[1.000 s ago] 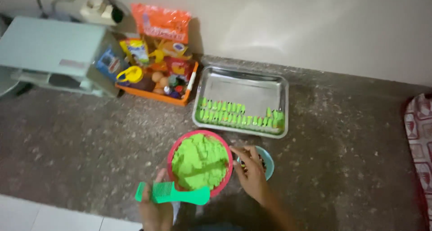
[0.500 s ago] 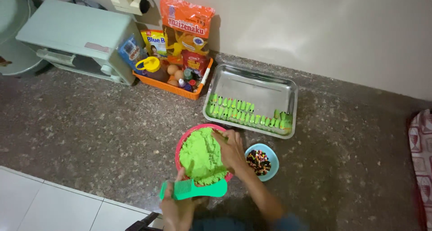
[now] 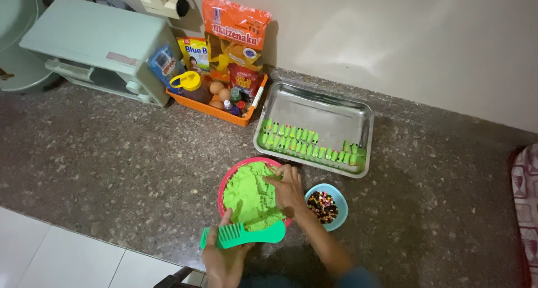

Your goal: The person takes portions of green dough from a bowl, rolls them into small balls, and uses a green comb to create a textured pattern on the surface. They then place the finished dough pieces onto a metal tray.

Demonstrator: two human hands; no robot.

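The left hand (image 3: 224, 258) clasps a green plastic comb (image 3: 242, 234); the right hand (image 3: 287, 190) presses, seemingly pinching, bright green dough (image 3: 249, 195) in a red round bowl (image 3: 224, 181).

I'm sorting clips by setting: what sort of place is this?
Probably a home kitchen floor. A metal tray of green pieces, a crate of eggs and packets, and a small oven sit on speckled stone.

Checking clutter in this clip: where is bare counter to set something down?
Bare counter runs left of the bowl, below the oven; more lies right of the tray. Crowded: basket, tray, bowl and cup, with both hands there.
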